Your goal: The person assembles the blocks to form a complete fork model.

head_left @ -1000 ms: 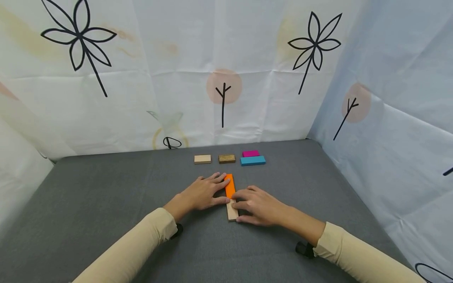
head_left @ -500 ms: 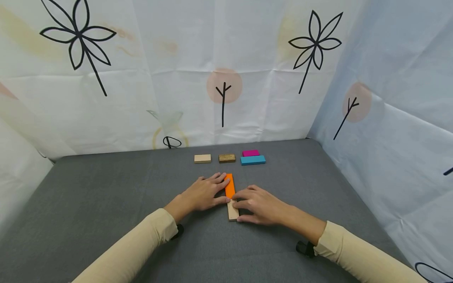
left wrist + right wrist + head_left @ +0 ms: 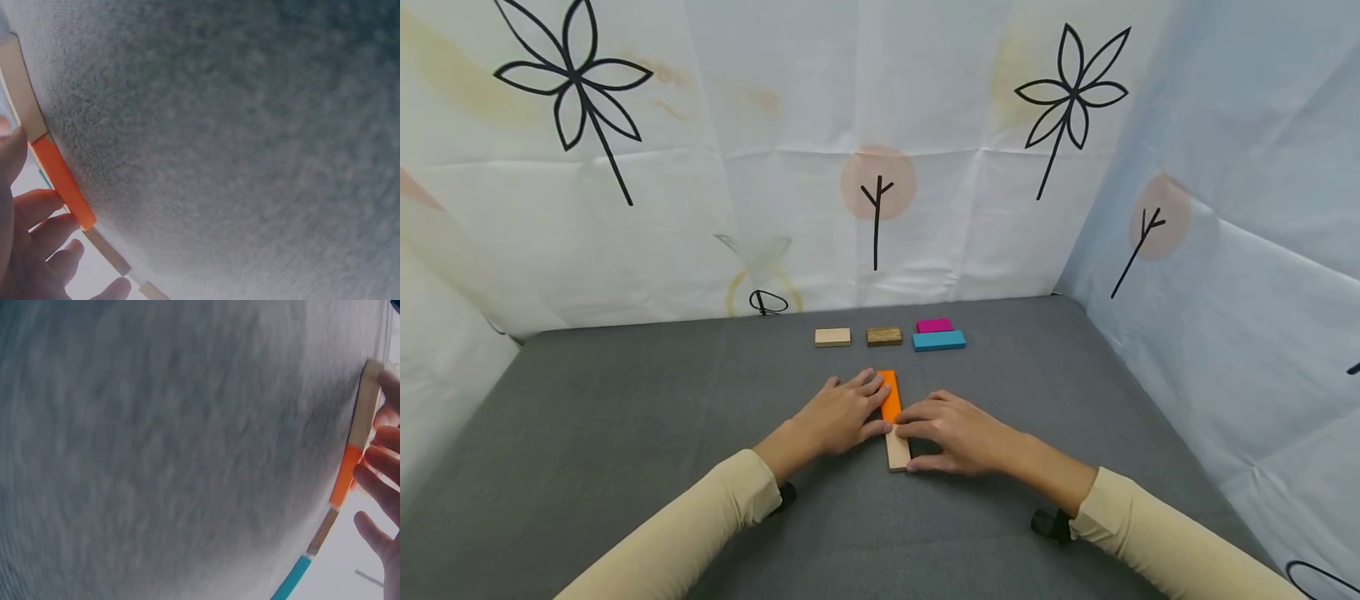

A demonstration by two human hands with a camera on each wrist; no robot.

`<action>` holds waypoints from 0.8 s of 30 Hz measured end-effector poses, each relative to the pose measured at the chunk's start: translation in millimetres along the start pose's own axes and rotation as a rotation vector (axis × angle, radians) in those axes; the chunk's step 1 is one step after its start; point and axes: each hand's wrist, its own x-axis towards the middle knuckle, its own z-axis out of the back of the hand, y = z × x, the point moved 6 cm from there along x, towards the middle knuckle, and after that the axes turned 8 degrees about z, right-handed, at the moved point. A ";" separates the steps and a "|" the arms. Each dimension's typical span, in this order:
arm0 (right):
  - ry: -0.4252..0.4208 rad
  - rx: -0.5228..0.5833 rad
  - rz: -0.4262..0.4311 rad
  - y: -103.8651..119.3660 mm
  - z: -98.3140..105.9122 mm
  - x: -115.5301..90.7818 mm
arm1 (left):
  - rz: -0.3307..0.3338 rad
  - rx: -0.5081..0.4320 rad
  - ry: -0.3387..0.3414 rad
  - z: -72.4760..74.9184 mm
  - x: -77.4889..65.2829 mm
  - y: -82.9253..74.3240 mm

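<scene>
An orange block point(image 3: 890, 398) and a pale wooden block point(image 3: 897, 450) lie end to end in a line on the grey cloth. My left hand point(image 3: 841, 417) rests along the left side, its spread fingers touching the orange block and its thumb at the joint between the two. From the right, my right hand point(image 3: 962, 433) touches the pale wooden block, fingertips close to the joint and thumb by the near right corner. The left wrist view shows fingers against the orange block point(image 3: 64, 181). In the right wrist view, the thumb meets the pale wooden block's end point(image 3: 364, 403).
Beyond the hands stand another pale wooden block point(image 3: 832, 337), a brown wooden block point(image 3: 883, 337), a blue block point(image 3: 938, 341) and a magenta block point(image 3: 934, 325) behind it. Grey cloth point(image 3: 625, 433) covers the surface. White printed sheets point(image 3: 775, 192) hang around it.
Both hands stay at the two blocks with hardly any movement. The whole view shifts slightly, and the left fingers bend a little more.
</scene>
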 end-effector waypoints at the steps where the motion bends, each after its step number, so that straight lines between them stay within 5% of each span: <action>1: -0.001 0.011 -0.016 -3.0 0.9 -1.0 | -0.001 -0.004 -0.001 -0.2 -0.3 -0.3; 17: 0.051 0.021 -0.561 -104.4 3.5 -36.3 | 0.008 0.005 0.005 0.3 -0.1 0.3; 24: 0.078 0.082 -0.665 -126.7 -1.0 -40.8 | 0.012 0.003 0.018 1.8 1.7 0.1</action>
